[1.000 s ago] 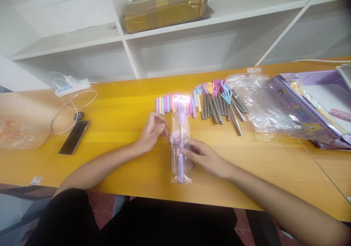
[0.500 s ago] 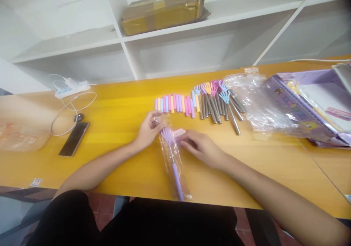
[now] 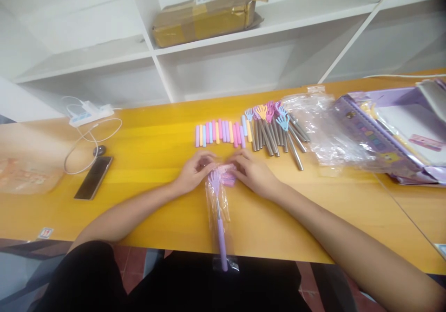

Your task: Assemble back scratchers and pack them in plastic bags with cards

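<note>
The bagged purple scratcher (image 3: 222, 237) overhangs the near edge of the bench (image 3: 278, 228) and could slide off if the left hand (image 3: 192, 172), pinching the bag's top, slackened. The right hand (image 3: 257, 175) grasps a pink card (image 3: 228, 176); skewed, it could snag the film.

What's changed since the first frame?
The bagged scratcher has slid toward the person and slightly left, its handle end now past the table edge. The right hand has let go of the handle and is up at the pink card; the left hand has taken the bag's top. Unchanged: sleeve row, rod pile, phone.
</note>
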`<action>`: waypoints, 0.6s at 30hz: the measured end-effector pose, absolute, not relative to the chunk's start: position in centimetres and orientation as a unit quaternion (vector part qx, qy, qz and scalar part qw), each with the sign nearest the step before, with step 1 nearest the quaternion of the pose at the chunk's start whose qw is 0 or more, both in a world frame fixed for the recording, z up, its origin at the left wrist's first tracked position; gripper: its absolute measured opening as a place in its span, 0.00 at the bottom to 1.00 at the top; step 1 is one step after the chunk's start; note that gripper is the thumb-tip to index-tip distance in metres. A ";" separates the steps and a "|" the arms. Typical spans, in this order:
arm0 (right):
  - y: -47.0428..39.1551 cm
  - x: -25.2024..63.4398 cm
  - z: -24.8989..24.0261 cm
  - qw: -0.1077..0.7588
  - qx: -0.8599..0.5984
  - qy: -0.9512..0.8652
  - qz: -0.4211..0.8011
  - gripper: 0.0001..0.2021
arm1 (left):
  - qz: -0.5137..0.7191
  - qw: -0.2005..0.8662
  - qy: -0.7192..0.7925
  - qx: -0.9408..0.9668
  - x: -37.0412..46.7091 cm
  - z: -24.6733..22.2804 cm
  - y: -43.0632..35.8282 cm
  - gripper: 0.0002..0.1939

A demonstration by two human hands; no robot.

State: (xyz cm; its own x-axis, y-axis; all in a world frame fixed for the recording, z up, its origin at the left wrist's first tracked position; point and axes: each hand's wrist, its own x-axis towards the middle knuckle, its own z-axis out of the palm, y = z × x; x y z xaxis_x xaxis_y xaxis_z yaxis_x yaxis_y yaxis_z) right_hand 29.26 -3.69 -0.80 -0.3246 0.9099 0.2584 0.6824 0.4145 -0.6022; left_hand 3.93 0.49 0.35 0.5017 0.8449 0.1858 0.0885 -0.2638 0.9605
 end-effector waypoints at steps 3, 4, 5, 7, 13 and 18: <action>-3.7 29.3 -0.8 0.285 -0.499 -0.793 0.203 0.12 | 0.359 0.521 0.316 0.707 3.9 0.2 0.5 0.16; -3.7 29.3 -0.7 0.285 -0.499 -0.792 0.209 0.11 | 0.358 0.530 0.314 0.701 3.9 0.2 0.5 0.17; -3.7 29.2 -0.6 0.289 -0.499 -0.788 0.215 0.10 | 0.357 0.540 0.312 0.695 3.9 0.2 0.5 0.18; -3.6 29.2 -0.5 0.307 -0.502 -0.776 0.227 0.08 | 0.353 0.555 0.302 0.690 3.9 0.2 0.5 0.19; -3.4 29.3 -0.1 0.374 -0.498 -0.713 0.322 0.15 | 0.338 0.569 0.279 0.695 3.8 0.1 0.7 0.16; -4.1 29.3 0.4 0.487 -0.503 -0.611 0.369 0.17 | 0.356 0.558 0.293 0.690 4.0 0.1 1.1 0.13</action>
State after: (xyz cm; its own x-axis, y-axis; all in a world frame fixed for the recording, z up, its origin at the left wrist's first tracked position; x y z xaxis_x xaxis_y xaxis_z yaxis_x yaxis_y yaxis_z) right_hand 29.34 -4.15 0.38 -0.0197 0.9743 0.2246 0.2554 0.2221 -0.9410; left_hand 4.02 1.11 0.14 0.5744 0.8019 0.1648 0.0073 -0.2063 0.9785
